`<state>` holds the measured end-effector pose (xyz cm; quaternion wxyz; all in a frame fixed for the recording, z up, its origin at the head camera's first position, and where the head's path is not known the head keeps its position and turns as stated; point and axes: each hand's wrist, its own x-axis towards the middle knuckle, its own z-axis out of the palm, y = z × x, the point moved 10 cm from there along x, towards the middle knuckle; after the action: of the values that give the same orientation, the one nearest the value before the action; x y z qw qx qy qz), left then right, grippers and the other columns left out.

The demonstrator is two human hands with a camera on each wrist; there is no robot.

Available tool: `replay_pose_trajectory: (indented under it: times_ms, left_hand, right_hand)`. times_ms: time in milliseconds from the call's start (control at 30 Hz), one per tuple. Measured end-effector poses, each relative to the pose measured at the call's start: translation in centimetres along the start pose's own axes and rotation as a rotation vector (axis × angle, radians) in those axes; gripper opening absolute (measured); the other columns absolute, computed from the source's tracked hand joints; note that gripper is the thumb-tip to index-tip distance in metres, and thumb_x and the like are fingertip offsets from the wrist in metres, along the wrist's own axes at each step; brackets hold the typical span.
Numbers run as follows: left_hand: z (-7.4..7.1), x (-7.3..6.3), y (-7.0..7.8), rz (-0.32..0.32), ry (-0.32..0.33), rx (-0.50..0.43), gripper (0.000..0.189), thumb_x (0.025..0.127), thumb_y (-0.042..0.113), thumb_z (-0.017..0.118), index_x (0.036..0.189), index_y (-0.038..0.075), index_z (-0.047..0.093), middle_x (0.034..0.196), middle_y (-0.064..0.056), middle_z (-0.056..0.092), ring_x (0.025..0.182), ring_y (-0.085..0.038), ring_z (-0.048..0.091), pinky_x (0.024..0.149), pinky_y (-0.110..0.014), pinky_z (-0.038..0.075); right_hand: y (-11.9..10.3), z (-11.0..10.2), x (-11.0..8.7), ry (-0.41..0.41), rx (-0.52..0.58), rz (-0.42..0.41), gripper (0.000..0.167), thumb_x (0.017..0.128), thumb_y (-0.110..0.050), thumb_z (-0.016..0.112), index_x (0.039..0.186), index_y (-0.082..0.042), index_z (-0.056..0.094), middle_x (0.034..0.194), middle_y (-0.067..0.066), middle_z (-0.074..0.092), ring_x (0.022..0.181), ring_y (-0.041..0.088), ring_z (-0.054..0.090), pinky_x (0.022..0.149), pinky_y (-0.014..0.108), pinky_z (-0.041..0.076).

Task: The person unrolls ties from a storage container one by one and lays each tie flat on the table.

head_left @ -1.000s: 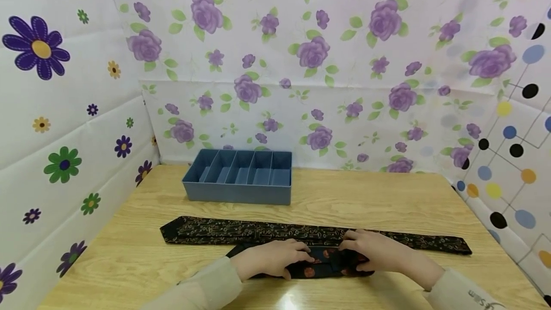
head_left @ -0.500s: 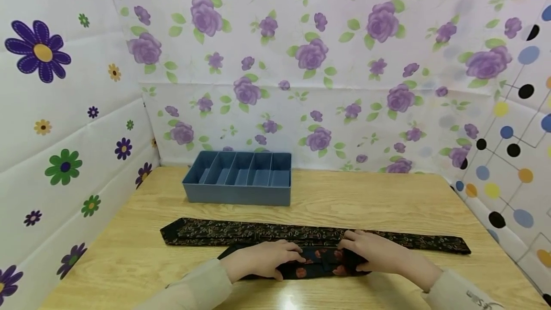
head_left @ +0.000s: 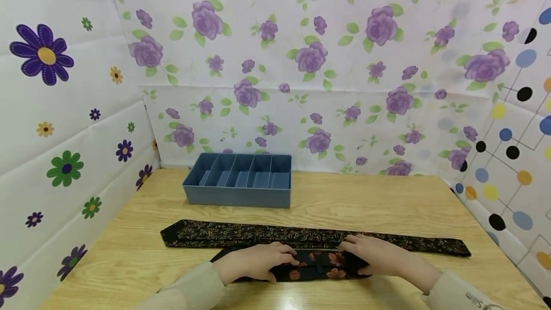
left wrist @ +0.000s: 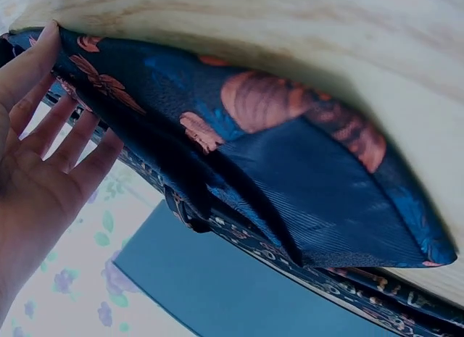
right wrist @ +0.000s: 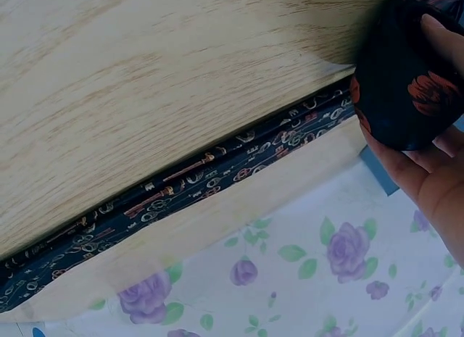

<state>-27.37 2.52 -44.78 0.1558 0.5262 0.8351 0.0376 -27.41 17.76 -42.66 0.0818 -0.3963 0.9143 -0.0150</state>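
Observation:
A dark navy necktie with orange-red flowers (head_left: 316,271) lies along the near part of the table, folded over at its right end. My left hand (head_left: 256,261) grips it across its width on the left, thumb at the near edge and fingers at the far edge. The tie's wide pointed end (left wrist: 319,185) spreads out past that hand in the left wrist view. My right hand (head_left: 379,254) holds the rounded fold (right wrist: 406,98) at the other end, thumb on the inside. Just behind lies a second, black necktie with a key pattern (head_left: 215,234), stretched out nearly straight.
A blue-grey box with several compartments (head_left: 236,196) stands at the back left of the wooden table (head_left: 366,200). Flower-printed cloth (head_left: 267,61) hangs behind the table, with more printed sheets at both sides.
My left hand has shifted a little to the left, and the floral tie has slid with it. More of its pattern shows between the hands. My right hand has stayed nearly in place.

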Motion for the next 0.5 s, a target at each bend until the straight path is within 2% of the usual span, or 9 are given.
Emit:
replay_pose_trajectory:
  times_ms: [33,67,267,300,500]
  left_hand:
    - [0.0,-0.1,-0.1,0.0,-0.001,-0.004,0.058,0.082,0.022,0.072,0.136,0.023,0.05,0.144,0.002,0.042,0.13,-0.016,0.043,0.096,-0.023,0.047]
    - [0.8,0.2,-0.7,0.007,0.009,0.014,0.058,0.083,0.022,0.071,0.137,0.022,0.049,0.145,0.001,0.041,0.131,-0.017,0.042,0.099,-0.025,0.046]
    - [0.9,-0.5,-0.9,-0.011,0.013,-0.011,0.058,0.083,0.022,0.071,0.136,0.023,0.05,0.144,0.001,0.042,0.131,-0.017,0.042,0.1,-0.027,0.046]
    - [0.1,-0.9,-0.3,-0.02,0.004,-0.031,0.057,0.082,0.021,0.071,0.135,0.024,0.051,0.143,0.002,0.043,0.13,-0.017,0.044,0.098,-0.025,0.047]
    - [-0.2,-1.4,0.0,-0.018,0.004,0.008,0.058,0.084,0.022,0.069,0.138,0.025,0.048,0.145,0.002,0.042,0.131,-0.017,0.043,0.098,-0.026,0.047]
  right_hand:
    - [0.0,0.0,0.1,0.002,-0.004,-0.005,0.046,0.074,-0.022,0.08,0.114,-0.018,0.058,0.11,0.0,0.059,0.097,0.017,0.062,0.077,0.032,0.055]
    - [0.0,0.0,0.1,0.003,-0.009,-0.007,0.046,0.074,-0.022,0.08,0.114,-0.018,0.058,0.11,0.0,0.059,0.096,0.016,0.061,0.077,0.031,0.055]
    - [0.0,0.4,0.4,-0.01,0.023,0.0,0.043,0.073,-0.022,0.081,0.105,-0.015,0.054,0.103,0.0,0.054,0.081,0.01,0.058,0.066,0.028,0.052]
    - [0.1,0.5,0.4,-0.013,0.033,0.01,0.045,0.072,-0.022,0.081,0.107,-0.014,0.054,0.106,0.002,0.055,0.082,0.013,0.059,0.067,0.029,0.052]
    - [0.6,0.6,0.4,-0.015,0.032,0.066,0.057,0.071,-0.021,0.083,0.121,-0.012,0.056,0.115,0.01,0.061,0.098,0.026,0.063,0.081,0.041,0.054]
